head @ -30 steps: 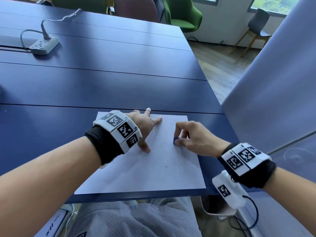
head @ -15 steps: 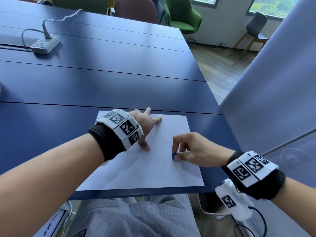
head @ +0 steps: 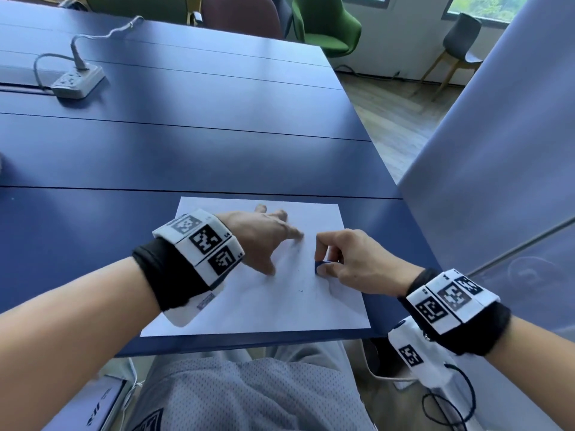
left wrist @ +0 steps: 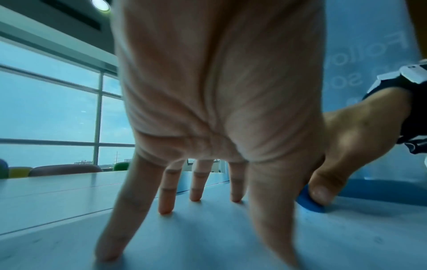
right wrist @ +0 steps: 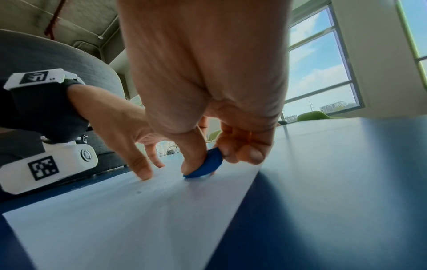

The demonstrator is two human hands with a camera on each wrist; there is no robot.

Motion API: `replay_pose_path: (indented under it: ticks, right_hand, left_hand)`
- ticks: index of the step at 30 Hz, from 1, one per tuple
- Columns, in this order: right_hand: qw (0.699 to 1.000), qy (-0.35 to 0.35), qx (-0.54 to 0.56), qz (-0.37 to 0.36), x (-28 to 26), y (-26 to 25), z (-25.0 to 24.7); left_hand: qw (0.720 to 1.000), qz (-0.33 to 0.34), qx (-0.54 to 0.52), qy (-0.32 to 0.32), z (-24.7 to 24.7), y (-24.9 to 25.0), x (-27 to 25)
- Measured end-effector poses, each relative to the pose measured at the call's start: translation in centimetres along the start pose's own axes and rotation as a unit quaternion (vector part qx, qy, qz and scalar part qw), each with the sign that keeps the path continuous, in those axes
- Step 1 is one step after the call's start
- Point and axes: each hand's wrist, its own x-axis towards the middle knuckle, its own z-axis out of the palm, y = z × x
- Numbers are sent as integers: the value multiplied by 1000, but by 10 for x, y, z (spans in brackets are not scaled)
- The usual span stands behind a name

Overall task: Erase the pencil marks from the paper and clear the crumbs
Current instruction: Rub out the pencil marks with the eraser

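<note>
A white sheet of paper (head: 255,309) lies at the near edge of the blue table (head: 186,157). My left hand (head: 267,237) presses on the sheet's upper middle with spread, straight fingers (left wrist: 165,206). My right hand (head: 345,259) pinches a small blue eraser (head: 322,265) between thumb and fingers, its lower edge on the paper right of centre. The eraser (right wrist: 205,168) shows clearly in the right wrist view, and again as the eraser (left wrist: 308,202) beside the left thumb. A few dark specks (head: 300,290) and faint grey marks lie on the sheet below the eraser.
A white power strip (head: 77,80) with its cable sits far back left on the table. Green and dark red chairs (head: 326,26) stand beyond the far edge. A grey-blue panel (head: 497,181) rises at the right. My lap in grey shorts is below the table edge.
My right hand with the eraser slid toward me on the paper, then back up toward the left hand. The left hand stayed pressed on the sheet.
</note>
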Motion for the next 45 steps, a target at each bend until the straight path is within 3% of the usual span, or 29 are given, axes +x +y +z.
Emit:
replay_pose_path:
  ticks: [3, 6, 10, 15, 19, 24, 28, 33, 37, 41, 45]
  right_hand:
    - [1000, 0, -5, 1, 7, -2, -4]
    - [1000, 2, 7, -4, 2, -3, 1]
    - [996, -77, -26, -38, -4, -14, 2]
    - [1000, 10, -22, -19, 8, -11, 1]
    - [996, -77, -34, -36, -5, -16, 5]
    - [998, 25, -53, -25, -3, -18, 7]
    - [998, -36, -35, -26, -24, -17, 17]
    - [997, 72, 9, 16, -24, -4, 17]
    - [1000, 28, 11, 6, -36, -9, 24]
    - [996, 83, 15, 30, -29, -2, 16]
    - [1000, 16, 10, -4, -42, -13, 23]
  left_hand:
    - [999, -19, -4, -46, 5, 3, -3]
    - [999, -20, 2, -50, 10, 5, -2]
    - [999, -15, 3, -37, 10, 6, -2]
    - [999, -18, 14, -42, 9, 7, 0]
    - [999, -25, 7, -43, 7, 9, -3]
    - [999, -26, 19, -42, 6, 10, -3]
    - [998, -26, 33, -42, 2, 14, -5]
    - [998, -31, 44, -40, 2, 16, -5]
    - [997, -36, 45, -41, 0, 18, -6]
    - [997, -38, 43, -43, 1, 18, -5]
    - [997, -43, 40, -47, 0, 18, -7]
